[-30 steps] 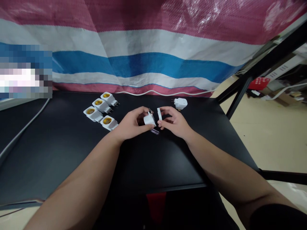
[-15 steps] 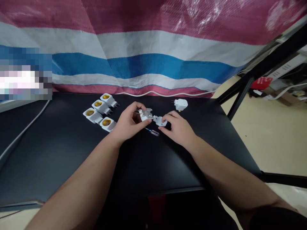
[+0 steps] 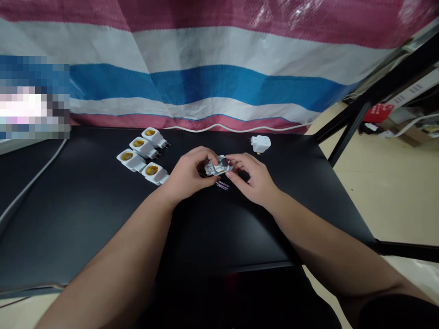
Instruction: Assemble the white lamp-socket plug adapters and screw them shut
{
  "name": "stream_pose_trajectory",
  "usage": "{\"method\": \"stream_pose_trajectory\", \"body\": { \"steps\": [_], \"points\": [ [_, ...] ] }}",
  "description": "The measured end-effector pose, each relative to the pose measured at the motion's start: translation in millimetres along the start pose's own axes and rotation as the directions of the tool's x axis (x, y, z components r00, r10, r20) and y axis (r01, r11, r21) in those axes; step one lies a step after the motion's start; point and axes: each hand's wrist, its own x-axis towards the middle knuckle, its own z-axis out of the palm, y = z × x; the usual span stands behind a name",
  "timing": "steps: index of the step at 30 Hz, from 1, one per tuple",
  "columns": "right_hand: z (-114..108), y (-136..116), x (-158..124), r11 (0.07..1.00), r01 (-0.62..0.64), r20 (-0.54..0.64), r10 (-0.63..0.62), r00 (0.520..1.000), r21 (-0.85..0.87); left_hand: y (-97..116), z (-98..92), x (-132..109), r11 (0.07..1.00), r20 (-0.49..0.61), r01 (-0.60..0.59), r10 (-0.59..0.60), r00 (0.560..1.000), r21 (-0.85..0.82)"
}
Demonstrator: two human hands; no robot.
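Over the middle of the black table (image 3: 85,219), my left hand (image 3: 187,176) and my right hand (image 3: 252,178) meet on one small white plug adapter (image 3: 217,167). Fingers of both hands are pinched on it, the left from the left side, the right from the right. The adapter is blurred, so its parts are hard to separate. Just below it a thin clear-handled screwdriver (image 3: 222,184) lies on the table. Several white adapters with brass sockets (image 3: 142,155) sit in a cluster to the left of my left hand. One more white adapter (image 3: 259,143) lies alone behind my right hand.
A striped pink, white and blue tarp (image 3: 206,68) hangs behind the table. A white cable (image 3: 219,128) runs along its foot. A grey cable (image 3: 30,183) crosses the table's left part. A black metal frame (image 3: 356,109) and floor clutter stand at the right.
The two white pieces that my hands held apart have come together between my fingers. My right hand has moved left and up to the adapter. The view has tilted slightly.
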Motion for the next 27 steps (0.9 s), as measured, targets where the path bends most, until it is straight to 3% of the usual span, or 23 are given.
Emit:
{"method": "stream_pose_trajectory", "body": {
  "steps": [4, 10, 20, 27],
  "points": [
    [-2.6, 0.1, 1.1, 1.0, -0.001, -0.015, 0.001, 1.0, -0.005, 4.8, 1.6, -0.9, 0.997, 0.031, 0.027, -0.025, 0.999, -0.072],
    [-3.8, -2.8, 2.8, 0.999, 0.013, -0.053, -0.016, 0.998, -0.049, 3.4, 5.9, -2.6, 0.945, 0.02, 0.208, -0.21, 0.978, -0.252],
    [-3.7, -5.9, 3.2, 0.997, 0.05, -0.054, -0.053, 0.997, -0.059, 1.8, 9.0, -3.1, 0.858, 0.241, 0.326, -0.246, 0.939, -0.396],
    [-3.2, -11.2, 2.2, 0.986, 0.128, -0.052, -0.134, 0.99, -0.103, 1.8, 7.5, -3.1, 0.796, 0.26, 0.4, -0.312, 0.914, -0.454]
  ]
}}
